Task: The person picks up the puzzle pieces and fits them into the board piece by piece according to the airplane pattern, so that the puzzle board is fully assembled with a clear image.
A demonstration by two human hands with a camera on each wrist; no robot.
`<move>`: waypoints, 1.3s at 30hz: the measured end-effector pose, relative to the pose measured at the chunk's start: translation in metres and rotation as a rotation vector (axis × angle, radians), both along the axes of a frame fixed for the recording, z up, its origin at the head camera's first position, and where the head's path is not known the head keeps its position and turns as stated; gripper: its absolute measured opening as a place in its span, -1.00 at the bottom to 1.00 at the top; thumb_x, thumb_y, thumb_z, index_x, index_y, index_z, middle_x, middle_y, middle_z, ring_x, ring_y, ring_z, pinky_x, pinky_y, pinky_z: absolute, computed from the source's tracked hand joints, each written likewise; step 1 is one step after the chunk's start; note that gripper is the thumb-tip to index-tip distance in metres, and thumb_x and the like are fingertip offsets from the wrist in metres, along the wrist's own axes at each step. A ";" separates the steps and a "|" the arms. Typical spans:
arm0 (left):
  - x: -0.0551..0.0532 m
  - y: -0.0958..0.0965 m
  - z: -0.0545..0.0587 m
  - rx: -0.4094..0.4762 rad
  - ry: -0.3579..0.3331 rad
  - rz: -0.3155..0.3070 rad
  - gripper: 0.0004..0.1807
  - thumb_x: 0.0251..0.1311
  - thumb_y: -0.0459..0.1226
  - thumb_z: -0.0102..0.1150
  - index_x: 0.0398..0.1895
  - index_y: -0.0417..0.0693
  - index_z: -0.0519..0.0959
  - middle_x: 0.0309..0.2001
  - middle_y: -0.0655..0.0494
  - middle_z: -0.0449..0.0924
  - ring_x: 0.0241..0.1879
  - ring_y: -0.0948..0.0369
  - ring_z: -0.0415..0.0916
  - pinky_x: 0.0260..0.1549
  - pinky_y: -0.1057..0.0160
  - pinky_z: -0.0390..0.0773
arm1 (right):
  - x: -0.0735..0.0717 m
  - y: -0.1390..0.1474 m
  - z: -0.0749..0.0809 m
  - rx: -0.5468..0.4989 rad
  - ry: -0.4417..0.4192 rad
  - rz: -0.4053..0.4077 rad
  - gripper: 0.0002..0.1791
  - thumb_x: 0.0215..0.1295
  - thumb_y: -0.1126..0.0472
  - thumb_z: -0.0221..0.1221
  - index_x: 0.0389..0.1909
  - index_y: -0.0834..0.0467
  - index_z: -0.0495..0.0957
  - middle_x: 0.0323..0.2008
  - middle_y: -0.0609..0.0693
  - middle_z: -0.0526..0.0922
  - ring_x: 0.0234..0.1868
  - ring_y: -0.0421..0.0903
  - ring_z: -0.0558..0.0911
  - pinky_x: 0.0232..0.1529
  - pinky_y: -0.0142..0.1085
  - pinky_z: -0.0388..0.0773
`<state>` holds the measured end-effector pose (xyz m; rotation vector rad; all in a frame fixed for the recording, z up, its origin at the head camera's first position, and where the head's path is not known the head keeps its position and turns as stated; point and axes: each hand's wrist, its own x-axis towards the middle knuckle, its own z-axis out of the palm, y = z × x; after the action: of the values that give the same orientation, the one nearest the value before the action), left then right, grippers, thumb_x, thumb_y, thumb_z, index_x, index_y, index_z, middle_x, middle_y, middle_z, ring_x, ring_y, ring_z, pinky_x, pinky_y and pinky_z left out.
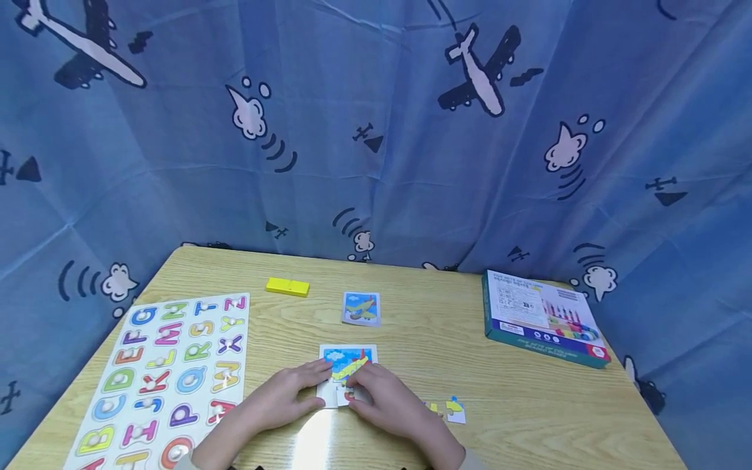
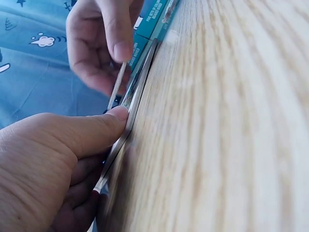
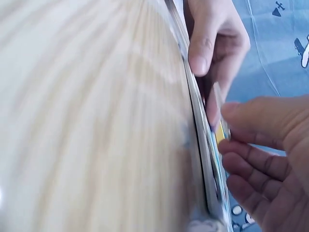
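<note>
A small jigsaw board (image 1: 328, 394) with a yellow airplane on blue lies on the table, partly covered by both hands. Its upper part shows the picture; the lower left is bare white. My left hand (image 1: 288, 393) rests at the board's left side, thumb (image 2: 113, 121) against its edge. My right hand (image 1: 384, 398) is over the board's right side. Between its thumb and fingers it pinches a thin puzzle piece (image 2: 116, 87), tilted above the board in both wrist views. The held piece's printed face cannot be made out. Loose puzzle pieces (image 1: 455, 411) lie right of that hand, partly hidden by the forearm.
Behind the board lies a matching airplane picture card (image 1: 361, 309). A yellow block (image 1: 287, 287) sits farther back. A white alphabet board (image 1: 196, 373) with knobbed letters fills the table's left side. At the back right lies a flat box (image 1: 543, 318); a blue curtain hangs behind.
</note>
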<state>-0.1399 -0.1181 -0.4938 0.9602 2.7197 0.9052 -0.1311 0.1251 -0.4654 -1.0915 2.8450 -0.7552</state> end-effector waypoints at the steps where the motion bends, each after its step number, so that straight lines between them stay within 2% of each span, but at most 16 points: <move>1: 0.000 0.000 0.000 0.000 0.001 -0.001 -0.39 0.26 0.05 0.09 0.31 -0.03 0.39 0.35 0.13 0.32 0.36 0.12 0.25 0.25 0.00 0.36 | -0.001 -0.003 -0.001 0.008 0.004 0.001 -0.81 0.26 0.12 0.20 -0.14 0.08 0.59 -0.16 -0.15 0.59 -0.06 -0.23 0.54 0.03 -0.33 0.55; 9: -0.001 0.000 -0.001 0.010 -0.003 -0.013 -0.37 0.26 0.05 0.08 0.32 -0.06 0.37 0.35 0.11 0.32 0.35 0.12 0.25 0.25 0.00 0.37 | -0.007 -0.019 -0.006 0.039 0.074 0.019 -0.79 0.25 0.10 0.21 -0.16 0.09 0.62 -0.19 -0.14 0.59 -0.11 -0.24 0.54 0.01 -0.36 0.54; 24: -0.001 0.000 -0.002 0.014 -0.015 -0.012 -0.35 0.25 0.07 0.07 0.33 -0.04 0.35 0.36 0.12 0.30 0.36 0.13 0.25 0.25 0.01 0.37 | -0.006 -0.026 -0.008 0.058 0.098 0.002 -0.76 0.26 0.07 0.21 -0.14 0.09 0.64 -0.18 -0.13 0.58 -0.11 -0.24 0.54 -0.03 -0.40 0.55; 39: -0.001 0.000 -0.001 0.025 0.004 -0.010 -0.37 0.25 0.03 0.11 0.31 -0.06 0.38 0.35 0.12 0.32 0.35 0.14 0.26 0.25 0.02 0.37 | -0.006 -0.028 -0.016 0.045 0.253 0.048 -0.86 0.23 0.14 0.25 -0.28 0.09 0.69 -0.27 -0.14 0.51 -0.21 -0.26 0.47 -0.16 -0.51 0.51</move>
<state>-0.1411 -0.1181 -0.4951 0.9804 2.7101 0.9389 -0.1367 0.0970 -0.4809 -1.3325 3.0075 -0.5854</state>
